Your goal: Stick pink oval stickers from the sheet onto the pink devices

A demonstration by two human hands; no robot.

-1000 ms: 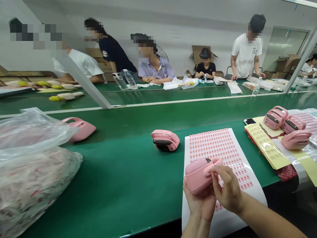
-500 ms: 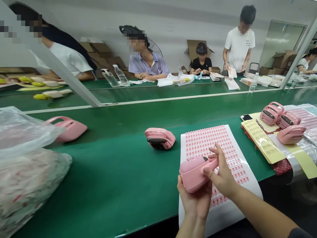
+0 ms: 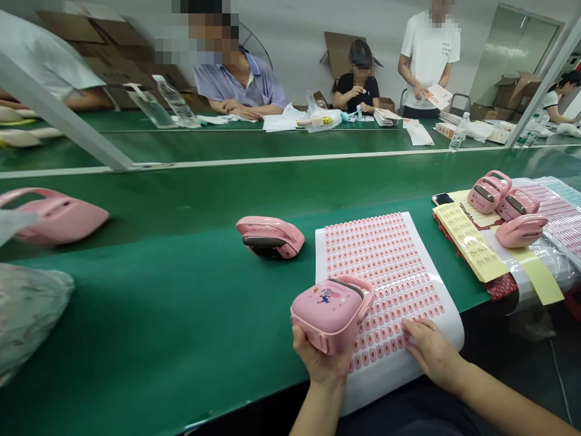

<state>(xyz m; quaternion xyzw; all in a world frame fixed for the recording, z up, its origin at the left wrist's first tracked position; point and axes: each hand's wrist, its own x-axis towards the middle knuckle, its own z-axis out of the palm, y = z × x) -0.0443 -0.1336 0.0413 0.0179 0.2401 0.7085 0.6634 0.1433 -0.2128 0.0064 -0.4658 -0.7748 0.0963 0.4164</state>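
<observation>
**Pink case held near the table's near edge**

My left hand (image 3: 323, 362) is closed around the underside of the pink case (image 3: 324, 312), which hides part of the sticker sheet (image 3: 390, 384). My right hand (image 3: 433, 351) is half open, fingertips at the sheet; I can't tell whether they pinch a sticker. A slack one-handed grip could drop the case. The sheet overhangs the table's (image 3: 181, 339) near edge, so an arm brushing it might drag it. A second pink case (image 3: 272, 237) stands beyond, left of the sheet; yellow sheets (image 3: 469, 242) lie to its right.
</observation>
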